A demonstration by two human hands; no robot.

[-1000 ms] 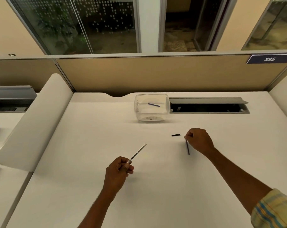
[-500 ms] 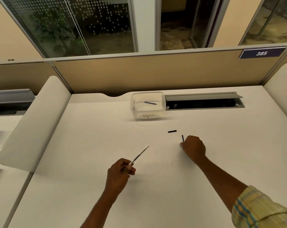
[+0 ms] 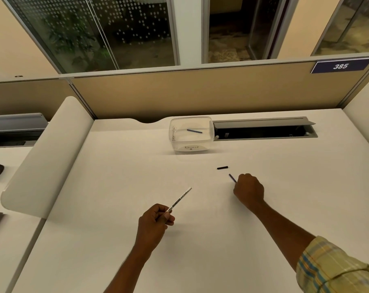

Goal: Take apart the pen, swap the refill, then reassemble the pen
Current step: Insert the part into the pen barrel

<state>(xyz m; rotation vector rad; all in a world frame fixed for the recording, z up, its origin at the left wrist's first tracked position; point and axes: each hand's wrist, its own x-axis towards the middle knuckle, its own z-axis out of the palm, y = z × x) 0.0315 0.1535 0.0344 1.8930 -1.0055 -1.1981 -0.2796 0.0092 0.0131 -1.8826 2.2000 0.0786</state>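
My left hand [image 3: 155,219] grips the white pen barrel [image 3: 180,199] by its lower end, so the barrel points up and to the right above the desk. Over to the right, my right hand [image 3: 249,190] is closed on a thin blue refill [image 3: 232,178]; only the refill's upper end sticks out past the fingers. A small black pen cap piece [image 3: 222,167] lies on the white desk [image 3: 116,187] just beyond that hand. Another blue refill [image 3: 194,131] rests inside the clear plastic tub [image 3: 175,142] at the back.
The tub carries a handwritten label and stands next to an open cable tray slot [image 3: 263,131] in the desk. A tan partition [image 3: 200,92] runs along the far edge. White curved dividers [image 3: 48,157] flank both sides.
My right hand has picked the blue refill off the desk and drawn it a little toward me, turning it so its tip points up-left. My left hand keeps the barrel nearly still.
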